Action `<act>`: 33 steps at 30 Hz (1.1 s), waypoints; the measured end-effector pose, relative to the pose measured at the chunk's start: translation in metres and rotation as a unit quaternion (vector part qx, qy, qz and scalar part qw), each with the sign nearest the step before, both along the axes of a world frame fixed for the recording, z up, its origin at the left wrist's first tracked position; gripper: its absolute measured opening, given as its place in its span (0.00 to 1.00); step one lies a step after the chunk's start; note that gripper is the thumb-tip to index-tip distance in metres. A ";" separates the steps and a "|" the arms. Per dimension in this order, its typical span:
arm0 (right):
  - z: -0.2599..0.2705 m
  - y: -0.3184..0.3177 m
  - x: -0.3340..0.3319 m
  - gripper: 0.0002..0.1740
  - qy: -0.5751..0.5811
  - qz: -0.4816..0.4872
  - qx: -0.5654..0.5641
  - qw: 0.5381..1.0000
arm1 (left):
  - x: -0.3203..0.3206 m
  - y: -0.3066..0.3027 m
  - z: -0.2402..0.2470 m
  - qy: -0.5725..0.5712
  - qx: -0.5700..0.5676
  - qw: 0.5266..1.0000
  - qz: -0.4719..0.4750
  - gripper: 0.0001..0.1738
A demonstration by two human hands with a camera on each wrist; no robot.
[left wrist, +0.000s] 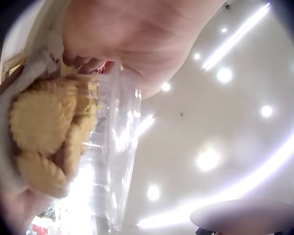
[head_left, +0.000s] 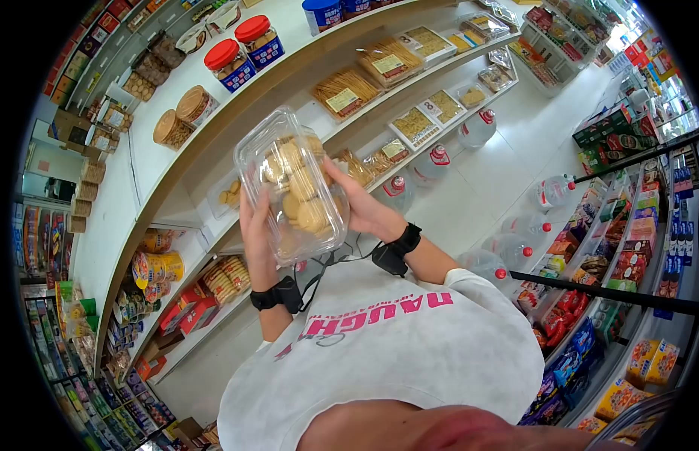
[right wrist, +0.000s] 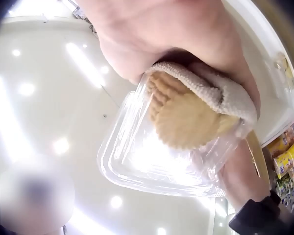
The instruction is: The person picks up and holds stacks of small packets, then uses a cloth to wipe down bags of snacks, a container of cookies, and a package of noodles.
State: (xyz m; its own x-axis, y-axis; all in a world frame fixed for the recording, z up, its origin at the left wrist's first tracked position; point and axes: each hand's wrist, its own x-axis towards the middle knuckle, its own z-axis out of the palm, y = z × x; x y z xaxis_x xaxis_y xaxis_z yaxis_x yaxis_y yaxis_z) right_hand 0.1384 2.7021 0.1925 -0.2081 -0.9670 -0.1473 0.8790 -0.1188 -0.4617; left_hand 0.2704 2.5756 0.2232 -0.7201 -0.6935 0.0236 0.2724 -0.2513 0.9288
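Note:
In the head view a clear plastic box [head_left: 327,225] of round, ridged biscuits [head_left: 300,184] is held up in front of the chest, tilted, its lid side toward the face. My left hand [head_left: 255,229] grips its near left side. On the other side my right hand [head_left: 364,207] holds it, fingers reaching behind. A white terry cloth [right wrist: 223,95] lies folded against the box's underside by the right hand in the right wrist view. The same cloth [left wrist: 7,122] runs along the box's bottom in the left wrist view. Most fingers are hidden behind box and cloth.
A curved white counter [head_left: 169,161] carries red-lidded jars [head_left: 233,64] and round tubs [head_left: 182,116]. Its lower shelves hold packaged noodles [head_left: 345,94] and snack cups [head_left: 157,269]. Large water bottles [head_left: 507,248] stand on the floor, beside a snack rack [head_left: 627,255] to the right.

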 end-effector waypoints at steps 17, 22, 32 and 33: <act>-0.077 0.026 -0.032 0.31 0.062 -0.182 0.142 0.971 | -0.006 0.025 -0.073 -0.125 0.148 0.981 -0.031 0.23; -0.081 0.052 -0.061 0.32 0.062 -0.226 0.115 0.965 | -0.024 0.053 -0.058 -0.274 0.076 0.959 -0.011 0.25; -0.093 0.074 -0.129 0.37 0.097 -0.058 0.022 0.993 | -0.024 0.079 -0.075 -0.237 0.166 0.945 -0.151 0.27; -0.098 0.070 -0.133 0.37 0.087 -0.041 0.033 0.995 | -0.021 0.080 -0.078 -0.230 0.177 0.944 -0.156 0.27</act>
State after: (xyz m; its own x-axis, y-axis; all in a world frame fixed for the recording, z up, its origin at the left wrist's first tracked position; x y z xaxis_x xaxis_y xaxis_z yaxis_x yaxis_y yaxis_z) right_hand 0.0051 2.7721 0.0946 -0.3144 -0.9350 -0.1643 0.7731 -0.1517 -0.6159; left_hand 0.2494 2.6556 0.1450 -0.7682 -0.3519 -0.5348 -0.2782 -0.5689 0.7739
